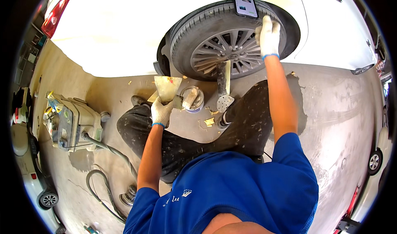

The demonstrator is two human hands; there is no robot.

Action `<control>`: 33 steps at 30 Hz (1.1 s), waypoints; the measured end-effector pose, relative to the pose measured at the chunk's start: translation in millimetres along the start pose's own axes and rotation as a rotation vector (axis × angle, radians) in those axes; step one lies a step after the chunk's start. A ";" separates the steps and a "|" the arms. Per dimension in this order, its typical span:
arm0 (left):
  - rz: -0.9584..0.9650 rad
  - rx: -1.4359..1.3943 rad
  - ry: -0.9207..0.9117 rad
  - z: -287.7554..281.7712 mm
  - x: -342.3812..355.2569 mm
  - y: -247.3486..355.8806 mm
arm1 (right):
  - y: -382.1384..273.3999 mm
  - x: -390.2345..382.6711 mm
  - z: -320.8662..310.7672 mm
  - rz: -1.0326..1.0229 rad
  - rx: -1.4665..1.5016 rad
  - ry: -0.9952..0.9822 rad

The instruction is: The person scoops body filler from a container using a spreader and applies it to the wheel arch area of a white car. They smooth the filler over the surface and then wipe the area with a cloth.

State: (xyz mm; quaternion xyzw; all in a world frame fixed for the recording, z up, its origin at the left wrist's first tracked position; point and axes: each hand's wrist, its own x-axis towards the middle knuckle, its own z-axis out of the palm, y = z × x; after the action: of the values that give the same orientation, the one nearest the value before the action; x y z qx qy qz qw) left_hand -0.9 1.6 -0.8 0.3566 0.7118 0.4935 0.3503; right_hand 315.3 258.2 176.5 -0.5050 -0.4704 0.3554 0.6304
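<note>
Putty scraper [168, 87], held by the left hand [162, 112], has its wide edge toward the white car [124, 35], floor [113, 95] leftward, and I can't tell if the curled right hand [269, 35] grips anything.

A grey concrete floor [343, 118] with dark patches [301, 110] spreads below the right hand's fingers [267, 25]. White glare [331, 151] lies right of them, a parked white car [36, 186] far left.

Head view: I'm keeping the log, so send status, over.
Left hand: holding flat scraper. Right hand: near phone on tire, grip unclear. Tub: on floor, near left hand.
</note>
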 end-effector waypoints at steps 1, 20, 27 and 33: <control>-0.003 -0.041 -0.010 -2.3 1.1 -1.3 | -0.4 -18.6 -4.0 0.018 0.006 -0.082; -0.069 -0.413 -0.115 -2.5 -83.5 127.8 | 29.0 -184.9 21.8 0.544 0.518 -0.757; 0.084 -0.454 -0.075 -2.6 -86.4 136.3 | -1.2 -183.3 21.3 0.293 0.529 -0.744; 0.136 -0.428 -0.144 0.3 -92.6 139.2 | -4.4 -192.4 30.6 0.179 0.337 -0.687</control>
State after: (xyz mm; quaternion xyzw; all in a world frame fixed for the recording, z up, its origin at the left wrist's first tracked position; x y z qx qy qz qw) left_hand 68.1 -41.3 145.3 0.3555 0.5385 0.6288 0.4338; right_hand 227.4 88.8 137.2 -0.2849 -0.5431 0.6296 0.4769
